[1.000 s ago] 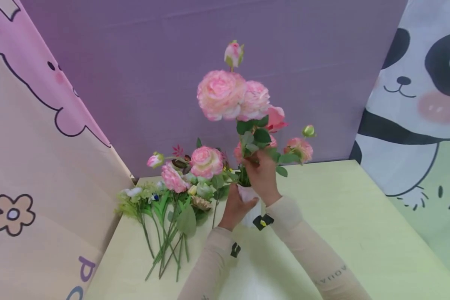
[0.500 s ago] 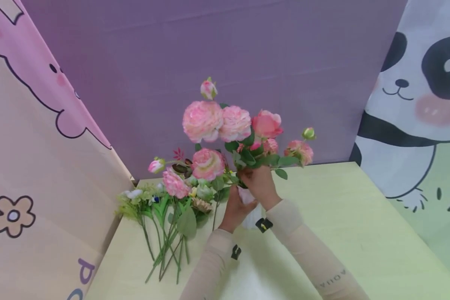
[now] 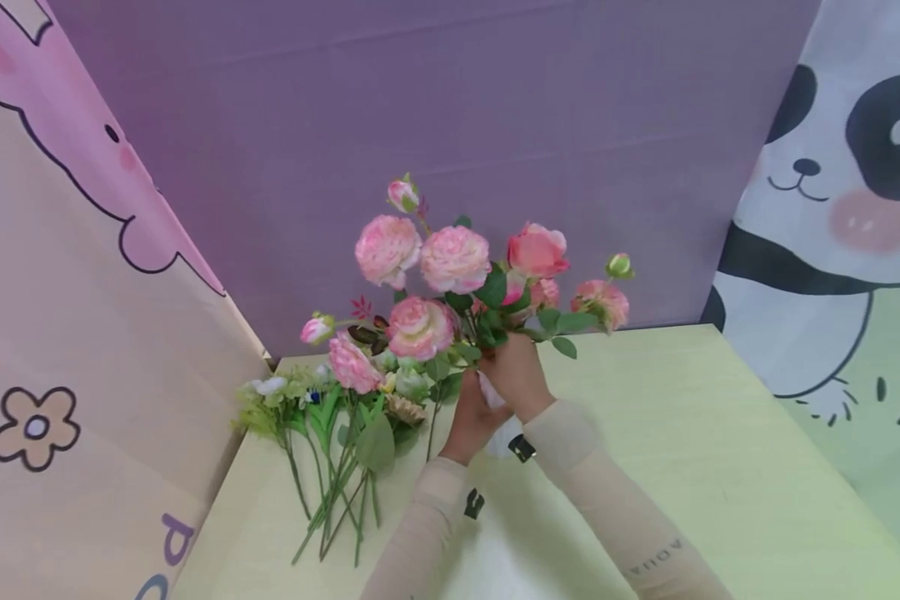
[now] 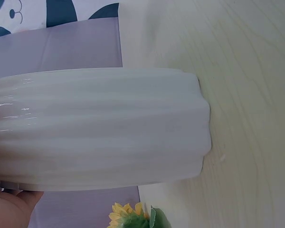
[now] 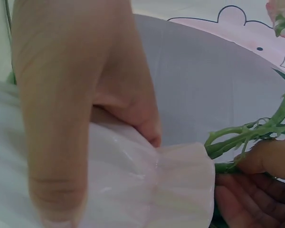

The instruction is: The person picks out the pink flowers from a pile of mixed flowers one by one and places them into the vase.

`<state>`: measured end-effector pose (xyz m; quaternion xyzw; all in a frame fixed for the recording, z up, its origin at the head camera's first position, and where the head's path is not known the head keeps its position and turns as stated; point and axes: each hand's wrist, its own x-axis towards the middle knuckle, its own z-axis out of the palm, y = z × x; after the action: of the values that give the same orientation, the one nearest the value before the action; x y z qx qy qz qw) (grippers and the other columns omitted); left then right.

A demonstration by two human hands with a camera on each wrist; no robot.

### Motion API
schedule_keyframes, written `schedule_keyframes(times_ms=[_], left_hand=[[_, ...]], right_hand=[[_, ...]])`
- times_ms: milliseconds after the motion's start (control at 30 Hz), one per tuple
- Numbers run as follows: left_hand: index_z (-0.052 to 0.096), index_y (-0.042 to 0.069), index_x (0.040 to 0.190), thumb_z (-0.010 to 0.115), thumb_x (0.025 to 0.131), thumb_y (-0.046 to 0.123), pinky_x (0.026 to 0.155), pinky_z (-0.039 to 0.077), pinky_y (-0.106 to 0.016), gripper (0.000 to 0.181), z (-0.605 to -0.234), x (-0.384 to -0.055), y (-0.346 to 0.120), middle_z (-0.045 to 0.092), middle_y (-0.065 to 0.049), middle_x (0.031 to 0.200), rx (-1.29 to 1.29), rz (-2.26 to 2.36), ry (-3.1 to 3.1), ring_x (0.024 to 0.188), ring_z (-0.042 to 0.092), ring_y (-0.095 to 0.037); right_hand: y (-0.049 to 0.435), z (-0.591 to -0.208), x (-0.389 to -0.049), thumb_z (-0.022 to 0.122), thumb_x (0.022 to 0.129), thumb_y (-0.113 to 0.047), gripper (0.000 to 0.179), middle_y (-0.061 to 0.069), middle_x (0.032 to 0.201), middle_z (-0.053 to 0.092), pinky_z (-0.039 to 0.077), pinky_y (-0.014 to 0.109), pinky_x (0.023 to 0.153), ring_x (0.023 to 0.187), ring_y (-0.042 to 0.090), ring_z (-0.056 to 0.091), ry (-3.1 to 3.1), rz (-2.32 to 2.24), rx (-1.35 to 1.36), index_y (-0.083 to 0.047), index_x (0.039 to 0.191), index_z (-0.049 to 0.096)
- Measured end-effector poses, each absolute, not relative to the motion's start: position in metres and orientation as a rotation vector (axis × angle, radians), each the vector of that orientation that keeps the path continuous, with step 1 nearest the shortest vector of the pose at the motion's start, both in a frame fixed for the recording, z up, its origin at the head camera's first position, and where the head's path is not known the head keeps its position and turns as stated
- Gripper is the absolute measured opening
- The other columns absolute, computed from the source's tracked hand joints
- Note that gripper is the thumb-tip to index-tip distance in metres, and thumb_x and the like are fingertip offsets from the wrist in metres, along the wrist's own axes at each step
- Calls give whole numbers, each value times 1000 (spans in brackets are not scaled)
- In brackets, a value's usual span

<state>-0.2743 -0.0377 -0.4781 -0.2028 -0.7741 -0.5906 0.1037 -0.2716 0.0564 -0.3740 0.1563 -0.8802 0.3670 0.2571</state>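
Note:
A white fluted vase (image 4: 109, 128) stands on the table, and my left hand (image 3: 471, 423) grips it below its ruffled rim. In the right wrist view the left thumb (image 5: 57, 142) lies across the vase's side. My right hand (image 3: 521, 379) pinches green stems (image 5: 228, 142) right at the vase mouth (image 5: 190, 180). Above the hands spread light pink peonies (image 3: 456, 258) with a bud (image 3: 402, 195) on top. A coral-pink rose (image 3: 537, 250) and a smaller peach-pink flower (image 3: 602, 303) rise behind and right of the right hand. Stem ends inside the vase are hidden.
Left of the vase, loose artificial flowers lie on the pale table (image 3: 682, 450), their stems (image 3: 337, 500) toward me. White-and-green sprays (image 3: 270, 392) and pink blooms (image 3: 354, 363) are among them. A purple backdrop (image 3: 307, 150) stands behind; printed panels flank both sides.
My right hand has come down to the vase mouth, and the light pink peonies have sunk and leaned left with it. The left hand stays on the vase.

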Motion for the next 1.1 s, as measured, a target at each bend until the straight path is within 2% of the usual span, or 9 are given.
schedule_keyframes(times_ms=[233,467,700,833,1000,1100], left_hand=[[25,1,140,73,74,21,109,31,-44,85,-500,-290,-35,38,-16,139,-636,-1736,-2253,127,39,-27],[25,-2,137,71,75,22,105,36,-41,80,-500,-288,-35,40,-19,134,-617,-1681,-2285,122,43,-27],[19,-3,142,68,80,16,110,30,-47,81,-497,-285,-36,31,-23,143,-555,-1661,-2363,131,34,-34],[19,-3,142,67,80,16,109,30,-48,80,-497,-286,-37,32,-23,142,-555,-1673,-2354,130,36,-35],[19,-5,142,63,81,19,111,28,-46,79,-497,-286,-38,32,-24,142,-580,-1723,-2315,131,35,-35],[20,-6,141,63,79,14,111,27,-47,77,-497,-285,-40,33,-25,140,-597,-1765,-2272,130,35,-36]], right_hand=[[53,-368,-272,63,69,6,7,18,68,62,52,50,58,67,37,64,-2456,854,374,1,73,60],[49,-364,-273,63,68,6,8,20,68,62,51,51,55,66,40,64,-2482,769,349,3,74,59],[43,-363,-278,59,71,7,10,21,72,63,51,50,56,68,39,64,-2533,738,267,5,80,60],[41,-363,-279,56,74,7,11,22,73,63,52,51,56,68,40,64,-2541,736,235,5,84,60],[38,-364,-280,57,75,7,9,22,74,64,52,50,55,67,39,64,-2562,706,206,5,82,62],[35,-365,-282,57,75,8,7,21,74,65,53,49,54,66,38,64,-2594,675,190,4,79,63]])
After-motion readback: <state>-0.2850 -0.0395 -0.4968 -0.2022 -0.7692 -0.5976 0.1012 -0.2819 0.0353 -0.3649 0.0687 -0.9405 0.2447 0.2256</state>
